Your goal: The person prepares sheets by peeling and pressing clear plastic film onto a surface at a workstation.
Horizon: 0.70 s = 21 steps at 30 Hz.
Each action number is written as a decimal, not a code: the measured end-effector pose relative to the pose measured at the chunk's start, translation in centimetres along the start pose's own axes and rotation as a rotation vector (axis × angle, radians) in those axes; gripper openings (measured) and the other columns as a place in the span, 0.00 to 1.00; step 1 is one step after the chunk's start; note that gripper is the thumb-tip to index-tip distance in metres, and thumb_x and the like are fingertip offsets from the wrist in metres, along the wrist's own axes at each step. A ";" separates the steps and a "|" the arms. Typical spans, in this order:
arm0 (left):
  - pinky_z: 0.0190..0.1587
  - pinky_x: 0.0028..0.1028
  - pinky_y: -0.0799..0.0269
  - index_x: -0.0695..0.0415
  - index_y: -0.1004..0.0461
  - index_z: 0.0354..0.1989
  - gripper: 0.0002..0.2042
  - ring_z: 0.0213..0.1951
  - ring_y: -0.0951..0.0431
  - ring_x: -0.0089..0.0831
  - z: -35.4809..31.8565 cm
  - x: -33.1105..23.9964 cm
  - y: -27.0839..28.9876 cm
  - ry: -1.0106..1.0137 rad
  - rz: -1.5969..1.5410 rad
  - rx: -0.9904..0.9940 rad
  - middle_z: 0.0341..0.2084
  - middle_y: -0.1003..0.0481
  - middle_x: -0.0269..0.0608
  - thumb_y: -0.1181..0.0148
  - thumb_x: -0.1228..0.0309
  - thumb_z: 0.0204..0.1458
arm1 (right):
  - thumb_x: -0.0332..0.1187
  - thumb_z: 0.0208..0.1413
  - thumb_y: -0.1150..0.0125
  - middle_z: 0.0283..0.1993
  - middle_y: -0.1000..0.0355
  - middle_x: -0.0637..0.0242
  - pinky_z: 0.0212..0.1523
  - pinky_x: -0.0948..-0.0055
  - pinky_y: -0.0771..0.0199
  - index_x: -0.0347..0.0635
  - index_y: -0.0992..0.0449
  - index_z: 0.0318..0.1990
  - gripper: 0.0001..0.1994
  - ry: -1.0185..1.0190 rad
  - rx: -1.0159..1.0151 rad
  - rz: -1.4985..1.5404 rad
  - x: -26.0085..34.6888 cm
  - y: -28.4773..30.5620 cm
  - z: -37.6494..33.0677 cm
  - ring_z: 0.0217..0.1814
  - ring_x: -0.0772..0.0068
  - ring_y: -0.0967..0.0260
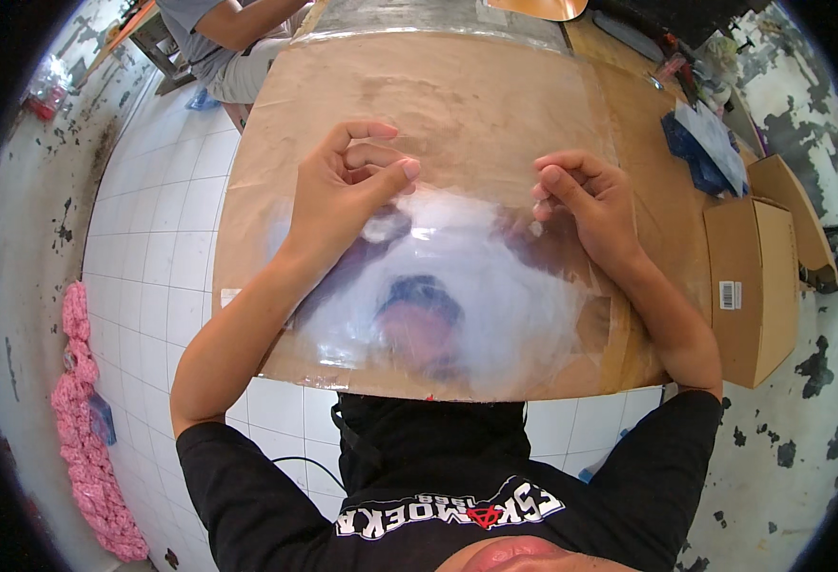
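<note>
Clear plastic film (524, 334) covers the near part of the brown-topped table (476, 95), below two raised hands.

Left hand (352, 186) curls loosely, while the right hand (586, 195) brings its thumb and fingertips together; I cannot tell whether either grip holds something thin. Light fingertips and level wrists would probably serve best, as so slick a surface could let a small piece slide. Glare and reflections blur the film's edges. Around it, from left: a long pink bundle (90, 448), white floor tiles (162, 276), a co-worker (238, 81), an open cardboard box (757, 276) and a peeling wall (810, 419).
</note>
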<state>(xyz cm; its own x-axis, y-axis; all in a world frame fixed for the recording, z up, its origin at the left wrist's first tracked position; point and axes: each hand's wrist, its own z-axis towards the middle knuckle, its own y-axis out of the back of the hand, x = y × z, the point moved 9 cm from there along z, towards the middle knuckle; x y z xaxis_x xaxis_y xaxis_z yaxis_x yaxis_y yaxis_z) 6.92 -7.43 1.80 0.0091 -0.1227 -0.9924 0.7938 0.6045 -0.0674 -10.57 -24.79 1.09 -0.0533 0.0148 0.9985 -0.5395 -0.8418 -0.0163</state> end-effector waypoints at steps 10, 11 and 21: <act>0.31 0.19 0.27 0.64 0.31 0.48 0.15 0.28 0.23 0.20 0.9 0.5 1.6 0.027 -0.109 -0.061 0.29 0.23 0.38 0.39 0.74 0.54 | 0.32 0.59 0.41 0.30 0.27 0.67 0.29 0.82 0.28 0.35 0.24 0.42 0.10 -0.060 -0.182 0.133 -0.6 1.9 0.6 0.27 0.80 0.30; 0.31 0.19 0.27 0.64 0.31 0.48 0.15 0.28 0.23 0.20 1.0 0.6 1.6 0.033 -0.118 -0.053 0.29 0.23 0.38 0.39 0.74 0.54 | 0.33 0.59 0.41 0.30 0.27 0.67 0.29 0.82 0.28 0.35 0.24 0.42 0.10 -0.059 -0.173 0.118 -0.5 1.9 0.7 0.27 0.80 0.30; 0.29 0.18 0.26 0.65 0.25 0.39 0.08 0.26 0.24 0.18 0.7 2.0 0.8 0.116 -0.102 0.020 0.27 0.22 0.39 0.40 0.72 0.56 | 0.34 0.61 0.42 0.31 0.27 0.67 0.30 0.81 0.27 0.35 0.25 0.43 0.10 0.027 -0.044 0.038 -0.4 1.0 0.9 0.28 0.81 0.30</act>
<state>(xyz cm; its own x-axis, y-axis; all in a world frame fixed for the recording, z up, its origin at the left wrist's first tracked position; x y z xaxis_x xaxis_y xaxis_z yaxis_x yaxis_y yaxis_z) 7.93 -7.74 -0.14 -0.1420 -0.0901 -0.9858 0.7991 0.5773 -0.1679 -10.35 -26.15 0.72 -0.0964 -0.0014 0.9953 -0.5729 -0.8177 -0.0566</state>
